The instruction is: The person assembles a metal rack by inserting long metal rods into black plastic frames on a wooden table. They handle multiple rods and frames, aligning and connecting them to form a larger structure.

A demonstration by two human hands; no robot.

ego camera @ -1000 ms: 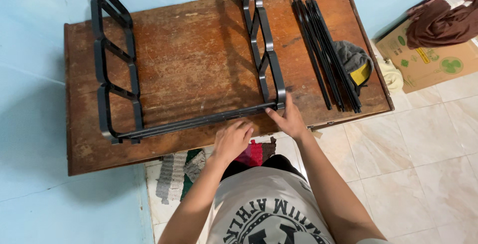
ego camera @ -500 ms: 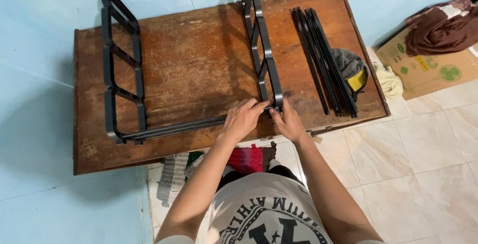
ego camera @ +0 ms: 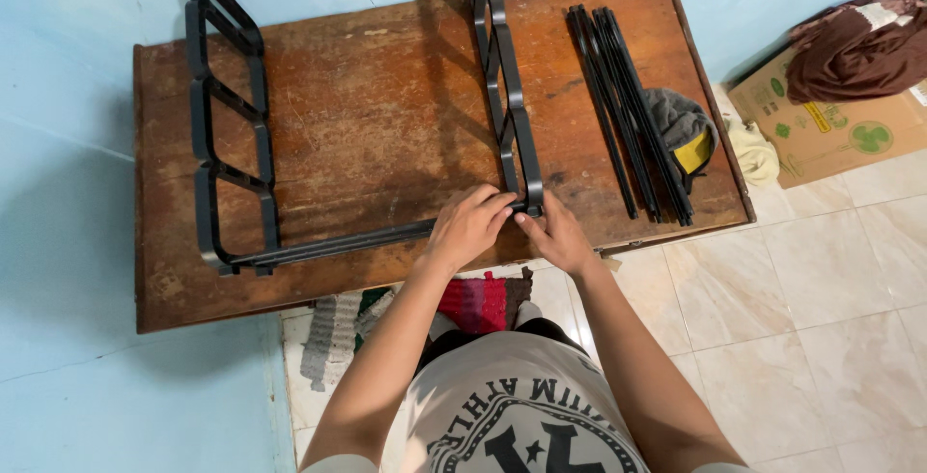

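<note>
Nearest to me hung my pale printed shirt [ego camera: 521, 415], and just past it, on the floor under the table's edge, lay a striped knitted rug [ego camera: 415, 314] in grey, green and red. My left hand [ego camera: 470, 229] was curled over the near end of the black crossbars [ego camera: 333, 244], fingers folded down onto the slim metal rods where they met the right side frame [ego camera: 504, 97]. My right hand [ego camera: 555, 234] sat close beside it, fingertips pinching at the frame's lower corner, so both hands were closed on that one joint and nearly touching each other.

The crossbars ran along the near edge of the wooden table [ego camera: 386, 125], a worn brown slab, scratched and patchy with pale scuffs. At their far left end they joined the left side frame [ego camera: 227, 125], a matt black ladder-like panel with angular openings and rounded corners, standing on edge. The right frame matched it in shape and stood upright too, running away from me toward the wall.

Further right on the tabletop lay a bundle of loose black rods [ego camera: 623, 106], straight and thin, laid side by side. Touching them was a grey cloth pouch [ego camera: 681, 125] with a yellow patch. Beyond the table, on glossy cream tiles [ego camera: 821, 290], stood a cardboard box [ego camera: 830, 130] with brown fabric [ego camera: 855, 48] heaped on top.
</note>
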